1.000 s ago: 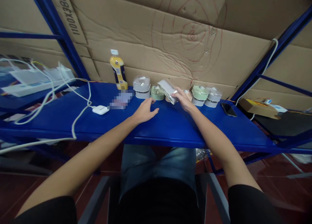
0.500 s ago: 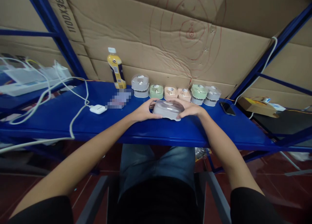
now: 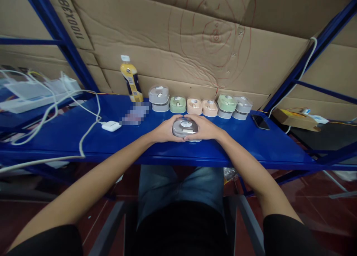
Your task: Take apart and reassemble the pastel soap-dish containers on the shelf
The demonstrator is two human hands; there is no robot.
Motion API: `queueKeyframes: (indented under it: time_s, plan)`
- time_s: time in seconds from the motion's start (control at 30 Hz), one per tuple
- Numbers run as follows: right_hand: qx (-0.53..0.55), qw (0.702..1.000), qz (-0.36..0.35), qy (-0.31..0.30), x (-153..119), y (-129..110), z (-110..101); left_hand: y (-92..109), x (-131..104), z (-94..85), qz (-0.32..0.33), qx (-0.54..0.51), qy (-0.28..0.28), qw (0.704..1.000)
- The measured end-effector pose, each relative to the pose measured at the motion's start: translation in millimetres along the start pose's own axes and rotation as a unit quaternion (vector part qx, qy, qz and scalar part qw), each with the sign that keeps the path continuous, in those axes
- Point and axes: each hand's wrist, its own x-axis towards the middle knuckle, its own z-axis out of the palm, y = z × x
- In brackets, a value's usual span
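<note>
Near the front edge of the blue table (image 3: pixel 156 151), a small grey lidded box (image 3: pixel 181 130) with a see-through top and a round white label is clasped from both sides. My left hand (image 3: pixel 165 130) curves around its left side, thumb low at the front. Around the right side wraps my right hand (image 3: pixel 208 129), and both thumbs nearly meet in front. A pale edge shows below the box under my right hand; what it belongs to is mostly hidden. Behind stand similar boxes: a stacked grey one (image 3: pixel 158 98), a green one (image 3: pixel 177 104) and a peach one (image 3: pixel 194 106).
A yellow drink bottle (image 3: pixel 131 79) and a white earphone case (image 3: pixel 111 126) on a cable stand left. At right lie a phone (image 3: pixel 260 122) and an open cardboard box (image 3: pixel 296 120). A cardboard wall (image 3: pixel 156 36) closes the back; blue posts frame both sides.
The box in my hands has turned and its labelled top now faces me. My hands have closed in around it, thumbs nearer together. The view has shifted slightly.
</note>
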Motion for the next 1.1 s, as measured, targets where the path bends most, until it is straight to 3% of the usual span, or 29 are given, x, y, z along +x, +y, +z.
queueKeyframes:
  time_s: [0.13,0.27,0.4,0.57,0.7,0.87,1.1]
  plan:
    - [0.041,0.998,0.025,0.035,-5,11,-19,4,-1,-2.7,0.010,0.003,0.010,1.000]
    - [0.058,0.987,0.075,0.127,-15,31,-39,10,-5,-5.0,0.031,0.052,-0.020,0.998]
    - [0.063,0.979,0.117,0.157,-19,44,-42,13,-7,-5.2,0.035,0.076,-0.025,0.996]
    - [0.071,0.979,0.128,0.145,-18,45,-38,5,-4,-11.4,0.013,0.060,0.047,0.997]
    - [0.044,0.983,0.147,0.100,-20,47,-45,-11,-2,-22.8,-0.059,0.082,0.120,0.988]
    - [-0.010,0.979,0.204,0.015,-25,56,-55,-25,-3,-30.1,-0.100,0.113,0.126,0.981]
    - [-0.031,0.973,0.226,-0.005,-25,61,-55,-21,-4,-31.9,-0.119,0.139,0.111,0.977]
